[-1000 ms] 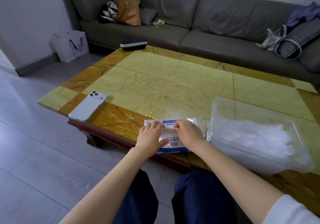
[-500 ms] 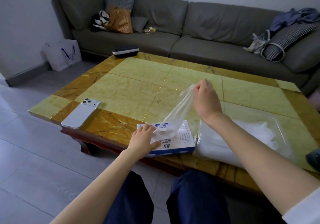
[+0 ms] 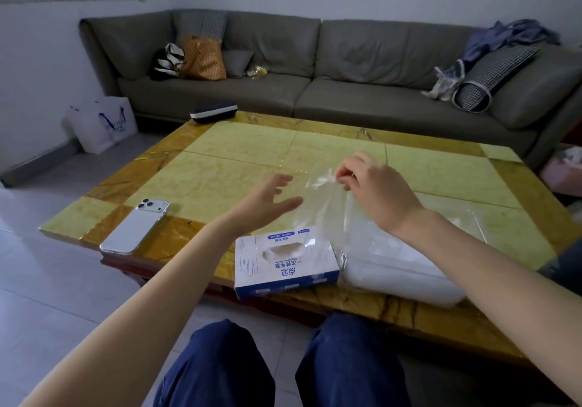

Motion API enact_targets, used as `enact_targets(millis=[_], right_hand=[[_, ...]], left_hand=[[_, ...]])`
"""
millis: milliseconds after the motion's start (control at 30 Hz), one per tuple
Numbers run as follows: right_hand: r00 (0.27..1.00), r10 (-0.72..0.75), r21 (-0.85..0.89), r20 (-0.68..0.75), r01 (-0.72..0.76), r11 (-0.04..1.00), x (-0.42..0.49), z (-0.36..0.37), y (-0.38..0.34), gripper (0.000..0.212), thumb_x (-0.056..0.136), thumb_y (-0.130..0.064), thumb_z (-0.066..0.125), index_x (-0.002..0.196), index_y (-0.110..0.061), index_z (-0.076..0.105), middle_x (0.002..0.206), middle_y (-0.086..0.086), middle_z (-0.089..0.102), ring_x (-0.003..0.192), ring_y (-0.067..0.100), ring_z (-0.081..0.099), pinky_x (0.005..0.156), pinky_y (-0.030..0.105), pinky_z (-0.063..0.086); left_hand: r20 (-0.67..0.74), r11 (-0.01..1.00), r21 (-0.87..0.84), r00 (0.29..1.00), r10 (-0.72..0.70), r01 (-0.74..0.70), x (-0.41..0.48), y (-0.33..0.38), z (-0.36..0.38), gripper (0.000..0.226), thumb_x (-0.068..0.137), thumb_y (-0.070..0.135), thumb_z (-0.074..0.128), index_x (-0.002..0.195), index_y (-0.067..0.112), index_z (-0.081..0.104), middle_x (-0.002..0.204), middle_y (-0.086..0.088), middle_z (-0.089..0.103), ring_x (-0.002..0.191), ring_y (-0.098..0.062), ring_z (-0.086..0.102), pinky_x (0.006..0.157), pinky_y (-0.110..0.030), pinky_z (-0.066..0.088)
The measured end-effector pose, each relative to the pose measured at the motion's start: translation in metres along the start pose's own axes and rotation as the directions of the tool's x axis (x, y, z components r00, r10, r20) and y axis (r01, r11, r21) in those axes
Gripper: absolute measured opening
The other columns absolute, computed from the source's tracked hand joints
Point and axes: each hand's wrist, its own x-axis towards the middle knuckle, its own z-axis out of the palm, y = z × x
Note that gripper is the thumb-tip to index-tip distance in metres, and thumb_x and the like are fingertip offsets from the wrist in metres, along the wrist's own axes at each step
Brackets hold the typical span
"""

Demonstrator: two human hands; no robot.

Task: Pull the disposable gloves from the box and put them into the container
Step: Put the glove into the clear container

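While right hand (image 3: 374, 192) pinches raised glove (image 3: 324, 205) | left hand (image 3: 267, 202) spread, hovering over box (image 3: 285, 263)

Thin clear plastic glove (image 3: 321, 205), printed cardboard box (image 3: 285, 263), glossy marble-look table (image 3: 239, 154).

At centre frame the right hand (image 3: 374, 192) pinches a clear glove (image 3: 321, 205) that hangs above the box (image 3: 285, 263). The left hand (image 3: 264, 206), fingers spread, reaches toward it. The container (image 3: 406, 268) sits right of the box; a phone (image 3: 136, 227) lies at left on the table (image 3: 239, 151).
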Motion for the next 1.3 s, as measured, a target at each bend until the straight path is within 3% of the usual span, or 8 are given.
enact_targets(millis=[100, 200, 367, 567, 833, 967, 1167, 1300], right_hand=[[0.996, -0.094, 0.000, 0.005, 0.094, 0.996, -0.004, 0.004, -0.005, 0.009, 0.091, -0.012, 0.058, 0.094, -0.005, 0.064, 0.091, 0.002, 0.060, 0.072, 0.013, 0.058, 0.062, 0.010, 0.037], [0.999, 0.022, 0.354, -0.035, -0.008, 0.935, -0.005, 0.002, -0.007, 0.020, 0.091, -0.020, 0.057, 0.105, -0.007, 0.060, 0.096, -0.005, 0.056, 0.083, 0.004, 0.055, 0.073, 0.010, 0.045], [0.888, 0.162, 0.748, 0.431, -0.452, 0.486, -0.010, 0.006, 0.012, 0.092, 0.073, -0.066, 0.032, 0.143, -0.007, 0.030, 0.146, 0.004, 0.040, 0.132, 0.013, 0.040, 0.108, 0.023, 0.029], [0.815, -0.061, 0.807, 0.576, -0.556, 0.201, -0.017, 0.032, 0.016, 0.069, 0.076, -0.055, 0.036, 0.135, -0.020, 0.044, 0.136, 0.005, 0.054, 0.126, 0.015, 0.050, 0.112, 0.040, 0.031], [0.849, 0.162, 0.829, 0.503, -0.527, 0.187, -0.014, 0.034, 0.018, 0.009, 0.087, -0.013, 0.060, 0.092, -0.009, 0.066, 0.089, 0.001, 0.067, 0.088, 0.012, 0.062, 0.093, 0.027, 0.047], [0.893, 0.219, 0.791, 0.393, -0.450, 0.414, -0.015, 0.022, 0.027, 0.008, 0.090, -0.016, 0.057, 0.086, -0.012, 0.063, 0.076, -0.005, 0.069, 0.070, 0.001, 0.063, 0.075, 0.017, 0.052], [0.915, 0.127, 0.707, 0.382, -0.378, 0.598, -0.015, -0.003, 0.032, 0.010, 0.091, -0.015, 0.058, 0.093, -0.006, 0.061, 0.073, -0.002, 0.067, 0.066, 0.006, 0.064, 0.070, 0.018, 0.052], [0.897, 0.104, 0.686, 0.431, -0.400, 0.608, -0.021, -0.018, 0.038, 0.017, 0.085, -0.026, 0.061, 0.095, -0.013, 0.065, 0.071, -0.007, 0.065, 0.066, 0.006, 0.060, 0.071, 0.019, 0.052]], left_hand=[[0.127, 0.989, -0.078, 0.983, 0.135, -0.126, -0.001, 0.025, 0.003, 0.031, 0.090, 0.023, 0.059, 0.119, 0.015, 0.053, 0.115, 0.002, 0.060, 0.102, -0.006, 0.058, 0.085, -0.019, 0.049], [0.075, 0.962, -0.198, 0.976, 0.205, -0.187, -0.004, 0.038, 0.007, 0.005, 0.089, 0.013, 0.058, 0.093, 0.016, 0.059, 0.087, 0.004, 0.065, 0.079, 0.001, 0.063, 0.081, -0.018, 0.051], [0.085, 0.880, -0.433, 0.964, 0.253, -0.194, -0.009, 0.050, 0.002, 0.008, 0.088, 0.010, 0.056, 0.092, 0.014, 0.060, 0.079, 0.006, 0.068, 0.077, -0.005, 0.065, 0.080, -0.019, 0.052], [0.273, 0.808, -0.586, 0.922, 0.274, -0.066, -0.014, 0.048, -0.008, 0.016, 0.085, 0.016, 0.052, 0.096, 0.010, 0.062, 0.087, 0.000, 0.069, 0.085, -0.013, 0.066, 0.077, -0.021, 0.053], [0.198, 0.876, -0.470, 0.980, -0.019, 0.112, -0.011, 0.004, -0.020, 0.014, 0.084, 0.017, 0.058, 0.094, 0.008, 0.062, 0.083, -0.006, 0.063, 0.077, -0.015, 0.064, 0.074, -0.022, 0.055], [0.158, 0.965, -0.181, 0.974, -0.161, 0.189, -0.001, -0.007, -0.021, 0.008, 0.092, 0.013, 0.055, 0.098, 0.008, 0.056, 0.093, -0.006, 0.065, 0.089, -0.018, 0.063, 0.088, -0.031, 0.053], [0.288, 0.965, -0.223, 0.955, -0.073, 0.141, 0.027, 0.038, -0.009, 0.072, 0.076, 0.049, 0.057, 0.136, 0.013, 0.039, 0.126, 0.001, 0.054, 0.115, -0.013, 0.054, 0.100, -0.028, 0.043], [0.472, 0.982, -0.149, 0.881, -0.032, 0.115, 0.041, 0.069, 0.006, 0.034, 0.088, 0.031, 0.058, 0.118, 0.017, 0.056, 0.105, 0.004, 0.065, 0.093, -0.004, 0.063, 0.084, -0.020, 0.051]])
